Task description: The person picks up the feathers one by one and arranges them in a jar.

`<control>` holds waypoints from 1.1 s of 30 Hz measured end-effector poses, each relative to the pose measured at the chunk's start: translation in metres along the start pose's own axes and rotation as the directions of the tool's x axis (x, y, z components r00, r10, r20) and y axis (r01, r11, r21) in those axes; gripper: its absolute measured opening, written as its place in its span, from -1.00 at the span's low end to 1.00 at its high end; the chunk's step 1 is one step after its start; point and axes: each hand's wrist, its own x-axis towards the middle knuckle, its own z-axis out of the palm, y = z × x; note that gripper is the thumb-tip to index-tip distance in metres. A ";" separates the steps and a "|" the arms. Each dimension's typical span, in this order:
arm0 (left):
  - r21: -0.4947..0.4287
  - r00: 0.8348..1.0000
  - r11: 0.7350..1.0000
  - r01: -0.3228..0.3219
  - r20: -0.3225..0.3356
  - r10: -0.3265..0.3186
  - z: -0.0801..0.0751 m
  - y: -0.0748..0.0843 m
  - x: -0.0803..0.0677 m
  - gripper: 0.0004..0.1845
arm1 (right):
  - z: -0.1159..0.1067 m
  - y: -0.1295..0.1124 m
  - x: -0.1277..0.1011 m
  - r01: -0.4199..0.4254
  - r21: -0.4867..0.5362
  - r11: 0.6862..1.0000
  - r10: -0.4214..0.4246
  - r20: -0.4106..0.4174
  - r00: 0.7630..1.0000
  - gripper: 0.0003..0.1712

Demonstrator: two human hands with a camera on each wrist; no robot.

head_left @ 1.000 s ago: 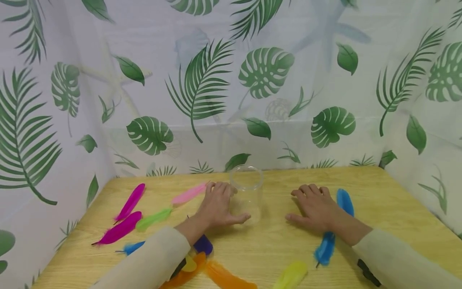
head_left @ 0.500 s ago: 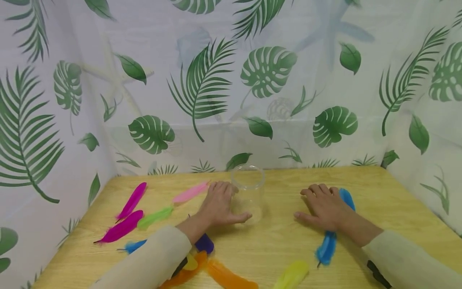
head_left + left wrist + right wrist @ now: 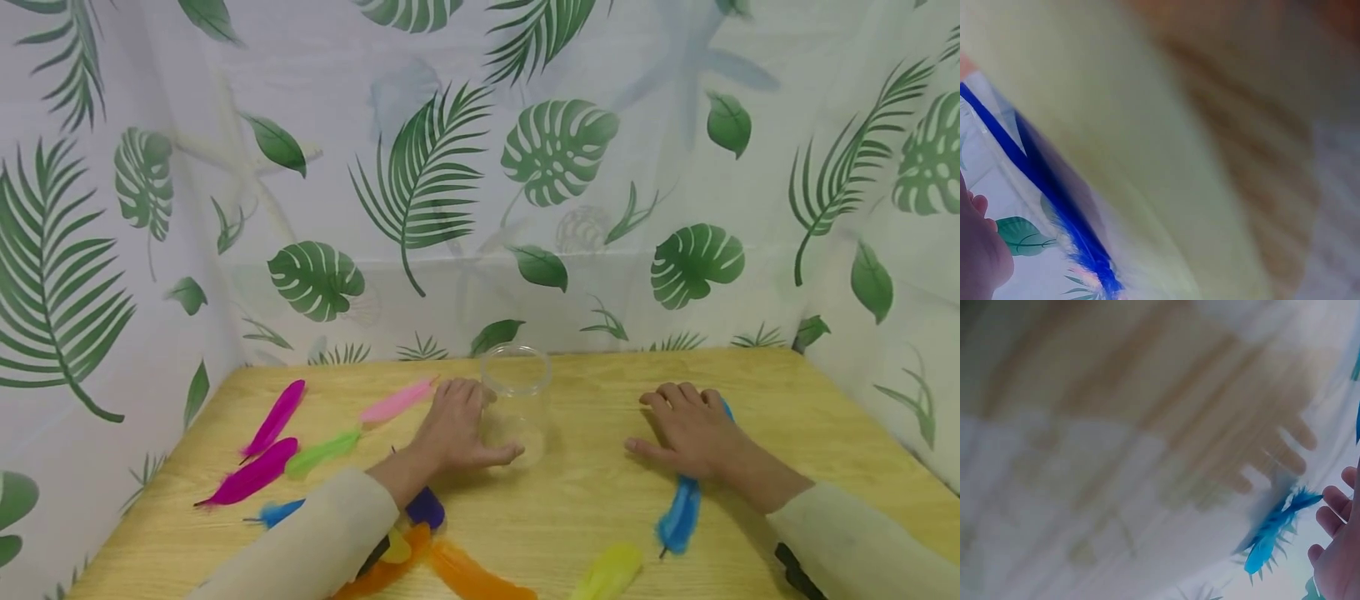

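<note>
- Magenta feathers [image 3: 258,450] lie at the far left of your bench [image 3: 570,508], with a green feather [image 3: 321,452] and a pink feather [image 3: 395,402] further in; none of them is in the jar, so by my reading the loose feathers are all still out.
- Near your left sleeve [image 3: 315,542] sit a small blue feather [image 3: 276,512], a dark purple one [image 3: 425,506] and orange ones [image 3: 468,577], partly hidden under the arm.
- Your left hand [image 3: 457,429] rests palm down on the bench, fingers straight and spread, thumb reaching toward the base of the jar; it grips nothing, and whether the thumb touches the glass I cannot tell.
- The clear jar [image 3: 516,404] stands upright just right of that hand, mouth open, and it looks empty.
- A yellow feather [image 3: 607,571] lies near the front edge, between your arms.
- Your right hand [image 3: 693,433] lies flat too, fingers relaxed and apart, pressing on a blue feather [image 3: 680,515] whose one end shows below the wrist and whose other end peeks out beyond the knuckles.
- In the right wrist view that blue feather [image 3: 1272,534] shows beside your fingertips [image 3: 1335,500], not pinched.
- I'd judge the work as barely started: the jar is ready, every feather still waits on the bench.
</note>
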 end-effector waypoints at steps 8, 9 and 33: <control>-0.002 1.000 1.000 0.001 0.007 -0.001 -0.002 0.001 -0.002 -0.18 | 0.001 0.008 -0.005 -0.021 0.003 1.000 0.021 0.020 1.000 -0.12; -0.004 1.000 1.000 -0.001 0.005 0.001 -0.002 0.001 -0.002 -0.18 | 0.001 0.010 -0.006 -0.030 0.005 1.000 0.030 0.026 0.999 -0.12; -0.001 1.000 1.000 0.010 0.017 -0.010 0.002 0.001 -0.003 -0.18 | 0.000 0.038 -0.022 -0.118 -0.037 0.992 0.119 0.036 0.992 -0.13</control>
